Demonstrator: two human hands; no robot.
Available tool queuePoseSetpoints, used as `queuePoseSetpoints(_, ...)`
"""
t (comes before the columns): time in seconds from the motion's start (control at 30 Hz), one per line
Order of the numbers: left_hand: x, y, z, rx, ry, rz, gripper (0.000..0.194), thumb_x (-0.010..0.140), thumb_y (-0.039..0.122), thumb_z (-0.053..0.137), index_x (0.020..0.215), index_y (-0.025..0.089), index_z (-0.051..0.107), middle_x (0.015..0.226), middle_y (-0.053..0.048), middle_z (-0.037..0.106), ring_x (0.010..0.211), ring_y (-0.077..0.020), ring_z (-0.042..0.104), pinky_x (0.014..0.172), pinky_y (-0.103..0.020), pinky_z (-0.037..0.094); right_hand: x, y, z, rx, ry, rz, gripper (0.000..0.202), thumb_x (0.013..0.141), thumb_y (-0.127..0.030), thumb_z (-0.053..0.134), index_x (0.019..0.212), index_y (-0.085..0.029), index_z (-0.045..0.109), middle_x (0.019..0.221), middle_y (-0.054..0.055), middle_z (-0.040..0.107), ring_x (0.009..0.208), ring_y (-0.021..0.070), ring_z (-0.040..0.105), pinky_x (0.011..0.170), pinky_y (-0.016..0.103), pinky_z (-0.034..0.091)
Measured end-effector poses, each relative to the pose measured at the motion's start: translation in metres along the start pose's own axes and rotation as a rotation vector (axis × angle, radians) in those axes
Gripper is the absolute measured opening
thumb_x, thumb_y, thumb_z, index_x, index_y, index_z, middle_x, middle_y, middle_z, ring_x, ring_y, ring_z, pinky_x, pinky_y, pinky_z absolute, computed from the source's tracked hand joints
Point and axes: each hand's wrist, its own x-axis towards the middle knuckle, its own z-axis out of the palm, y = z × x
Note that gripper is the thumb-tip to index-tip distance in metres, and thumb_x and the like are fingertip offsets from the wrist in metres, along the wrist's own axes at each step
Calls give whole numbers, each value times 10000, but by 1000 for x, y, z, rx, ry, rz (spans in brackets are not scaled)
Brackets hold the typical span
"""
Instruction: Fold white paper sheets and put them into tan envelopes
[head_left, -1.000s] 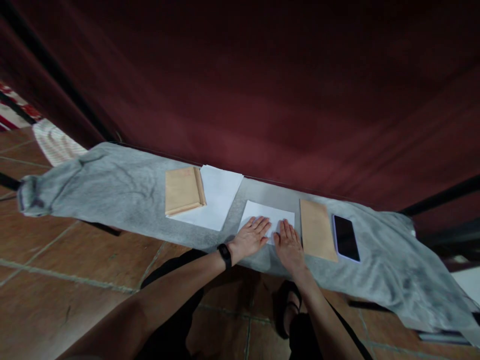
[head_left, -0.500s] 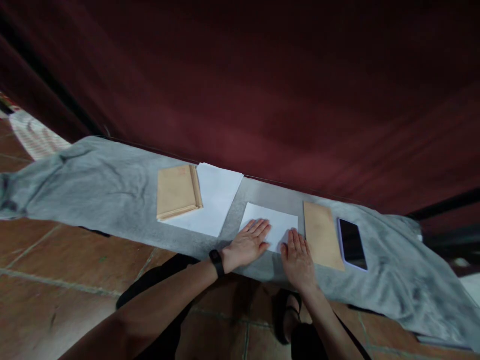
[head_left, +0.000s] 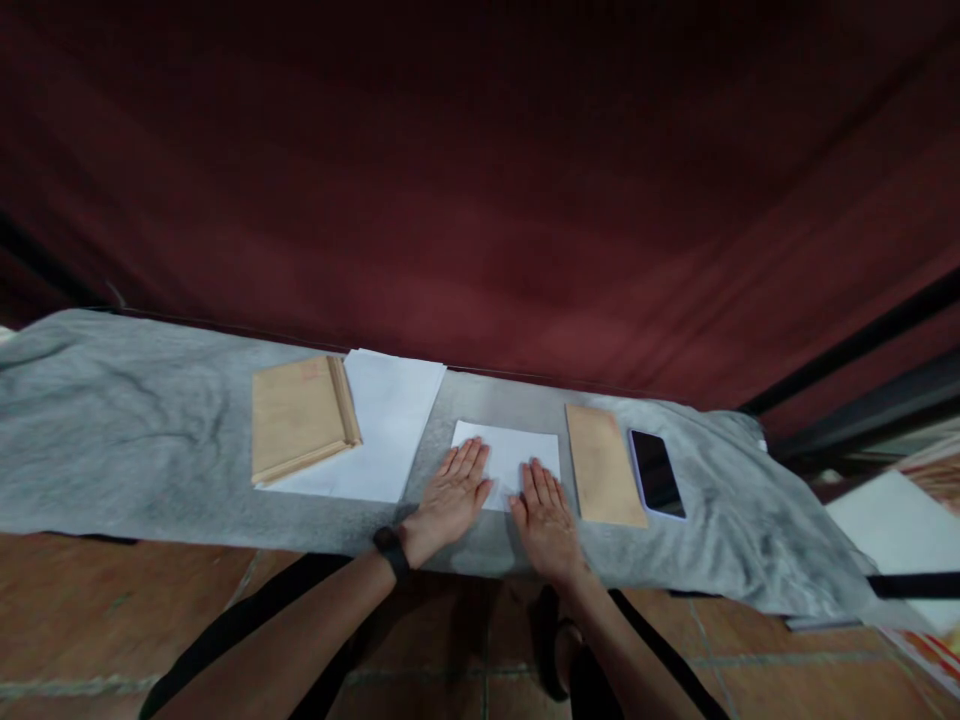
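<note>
A small white sheet [head_left: 517,452] lies flat on the grey cloth. My left hand [head_left: 452,497] rests palm down on its left part, fingers stretched and pointing up and to the right. On the sheet's lower right part lies my right hand [head_left: 546,520], also palm down with the fingers extended. Neither hand grips anything. To the right of the sheet is a single brown envelope [head_left: 606,468], with a phone in a light purple case [head_left: 658,475] beside it. At the left, a stack of brown envelopes [head_left: 300,415] partly covers larger white sheets [head_left: 394,415].
The grey cloth [head_left: 135,420] covers a long narrow surface, wrinkled at both ends. Behind it hangs a dark red curtain [head_left: 450,230]. Tiled floor [head_left: 187,580] shows in front, and a white board-like item [head_left: 900,530] stands at the right.
The view has shifted, so the items on the cloth appear further left. My left hand now lies nearer the small sheet's left edge, and my right hand has moved slightly inward on it.
</note>
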Motion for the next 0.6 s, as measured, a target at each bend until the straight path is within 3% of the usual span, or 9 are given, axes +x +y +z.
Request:
queuePoseSetpoints(0.23,-1,-14,3,50,48,-121,639,1028,446,274,1505,38,389,1591,-183,342,1500,-273,284,1219,-445,263,-4,15,4,-37,4,53,601,1048,-459,326,1526,-98,378,1561,175,411,1443,295,387,1158,459,329)
queuePoseSetpoints(0.4,3,-19,-4,52,55,-149,602,1020,402,312,1485,36,423,1567,-188,390,1489,-294,308,1226,-485,243,-3,16,2,-26,-19,81,625,1037,-482,347,1512,-79,396,1553,187,417,1433,307,403,1162,477,324)
queuePoseSetpoints(0.6,27,-9,-9,-50,113,10,531,1035,333,300,1488,88,427,1572,-151,402,1491,-257,309,1224,-457,265,10,-4,-8,60,-19,43,568,1045,-385,345,1539,-105,351,1585,156,369,1476,271,338,1187,469,302)
